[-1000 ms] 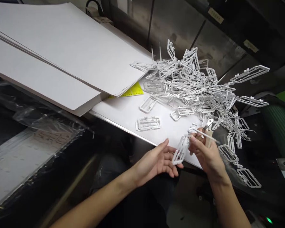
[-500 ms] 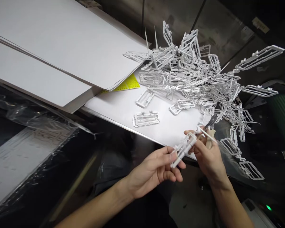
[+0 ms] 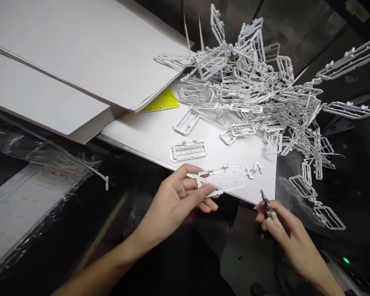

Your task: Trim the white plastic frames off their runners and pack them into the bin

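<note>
A clear, crinkled plastic wrap (image 3: 27,142) lies at the lower left, the nearest thing to a container; pale, flat material (image 3: 18,213) shows under or within it, which of the two I cannot tell. Two hands are in view; the left hand (image 3: 185,197) is closed in a pinch, thumb and fingers gripping a white, rectangular, open plastic frame (image 3: 226,179) near one end, over the front edge of the white, flat tabletop (image 3: 142,135); whether it grips one frame or several is unclear. The right hand (image 3: 280,224) is curled around one small metal cutter with a pale handle (image 3: 267,205), its tip pointing up, apart from the frame.

One white, S-shaped plastic piece (image 3: 254,170) is just beside the frame's far end; whether they join is unclear. Two overlapping white frames (image 3: 189,151) lie near the left hand; one single white frame (image 3: 186,122) lies behind them; a tangled heap of white plastic frames (image 3: 249,90), too many to count, stands beyond; one yellow, printed sheet (image 3: 163,100) sticks out from under large white boards (image 3: 80,53).
</note>
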Motion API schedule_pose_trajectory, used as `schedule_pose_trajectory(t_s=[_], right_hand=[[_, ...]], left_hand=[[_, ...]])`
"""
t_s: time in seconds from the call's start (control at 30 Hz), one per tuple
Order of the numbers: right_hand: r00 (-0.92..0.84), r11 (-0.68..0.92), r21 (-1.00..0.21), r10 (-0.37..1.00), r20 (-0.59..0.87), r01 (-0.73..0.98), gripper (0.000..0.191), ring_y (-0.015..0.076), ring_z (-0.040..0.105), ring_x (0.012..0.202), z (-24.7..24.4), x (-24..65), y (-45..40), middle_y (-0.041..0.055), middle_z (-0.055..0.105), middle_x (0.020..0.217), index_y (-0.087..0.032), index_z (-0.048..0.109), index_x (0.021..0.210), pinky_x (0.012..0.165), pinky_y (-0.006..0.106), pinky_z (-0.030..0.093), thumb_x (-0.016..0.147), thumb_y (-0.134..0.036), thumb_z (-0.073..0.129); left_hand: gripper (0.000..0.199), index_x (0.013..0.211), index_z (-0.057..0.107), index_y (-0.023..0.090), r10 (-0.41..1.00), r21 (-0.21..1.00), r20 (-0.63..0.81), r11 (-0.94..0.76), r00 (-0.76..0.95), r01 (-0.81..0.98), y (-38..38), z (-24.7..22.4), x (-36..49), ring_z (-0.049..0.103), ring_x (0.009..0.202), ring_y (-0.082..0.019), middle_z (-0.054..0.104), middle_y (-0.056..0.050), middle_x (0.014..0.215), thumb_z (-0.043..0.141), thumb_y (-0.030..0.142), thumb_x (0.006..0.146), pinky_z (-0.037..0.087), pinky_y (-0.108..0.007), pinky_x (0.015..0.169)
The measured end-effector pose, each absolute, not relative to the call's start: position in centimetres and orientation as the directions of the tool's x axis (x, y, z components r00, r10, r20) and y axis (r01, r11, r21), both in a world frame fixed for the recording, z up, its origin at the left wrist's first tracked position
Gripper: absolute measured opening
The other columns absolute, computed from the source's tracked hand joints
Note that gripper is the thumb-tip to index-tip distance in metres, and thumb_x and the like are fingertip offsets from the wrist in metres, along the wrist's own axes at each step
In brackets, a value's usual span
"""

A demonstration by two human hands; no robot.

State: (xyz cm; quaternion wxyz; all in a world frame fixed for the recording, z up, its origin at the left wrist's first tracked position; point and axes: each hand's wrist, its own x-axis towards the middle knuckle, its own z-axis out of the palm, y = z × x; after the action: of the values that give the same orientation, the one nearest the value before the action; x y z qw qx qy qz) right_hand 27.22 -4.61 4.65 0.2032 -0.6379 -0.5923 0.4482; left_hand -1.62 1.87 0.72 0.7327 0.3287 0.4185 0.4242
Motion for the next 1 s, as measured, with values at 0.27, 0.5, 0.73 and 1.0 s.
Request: schedule_pose_trajectory(t_s=[0.27,0.5,0.73,1.0], right_hand=[[-0.193,-0.097,-0.772,0.942,-0.275,0.628,0.017,0.0216,0.065,0.099,5.9,24.7,-3.1,-0.0018,0.069,0.107,-0.029,0.069,0.117,0.09,0.027,0.046,0.109,-0.043,0.063],[-0.223,-0.084,-0.794,0.937,-0.268,0.602,0.014,0.0209,0.066,0.095,6.0,24.3,-2.9,-0.0025,0.069,0.103,-0.028,0.069,0.114,0.086,0.026,0.047,0.109,-0.04,0.064],[-0.251,-0.076,-0.807,0.93,-0.27,0.586,0.015,0.02,0.064,0.084,5.8,24.3,-3.1,-0.0028,0.067,0.094,-0.029,0.068,0.115,0.078,0.027,0.046,0.112,-0.041,0.059],[-0.262,-0.063,-0.812,0.93,-0.259,0.58,0.014,0.0207,0.062,0.089,5.7,24.2,-3.1,-0.0027,0.066,0.098,-0.029,0.067,0.115,0.078,0.026,0.046,0.112,-0.04,0.059]], left_hand=[[0.039,0.108,0.053,0.021,0.909,0.867,-0.379,0.414,0.172,-0.279,0.6,1.9,-1.5,0.078,0.065,-0.017,0.078,0.0,0.076,0.083,0.037,0.087,0.062,-0.019,0.06],[0.04,0.109,0.053,0.021,0.907,0.867,-0.375,0.417,0.194,-0.272,0.2,1.6,-1.6,0.078,0.066,-0.018,0.078,-0.001,0.077,0.083,0.036,0.087,0.062,-0.02,0.061],[0.04,0.108,0.053,0.021,0.905,0.888,-0.345,0.4,0.248,-0.227,0.4,0.9,-2.0,0.078,0.064,-0.02,0.078,-0.003,0.075,0.083,0.039,0.088,0.065,-0.024,0.061],[0.037,0.108,0.053,0.021,0.92,0.91,-0.314,0.363,0.236,-0.201,0.4,1.5,-1.9,0.076,0.061,-0.017,0.077,-0.002,0.07,0.081,0.036,0.089,0.062,-0.02,0.059]])
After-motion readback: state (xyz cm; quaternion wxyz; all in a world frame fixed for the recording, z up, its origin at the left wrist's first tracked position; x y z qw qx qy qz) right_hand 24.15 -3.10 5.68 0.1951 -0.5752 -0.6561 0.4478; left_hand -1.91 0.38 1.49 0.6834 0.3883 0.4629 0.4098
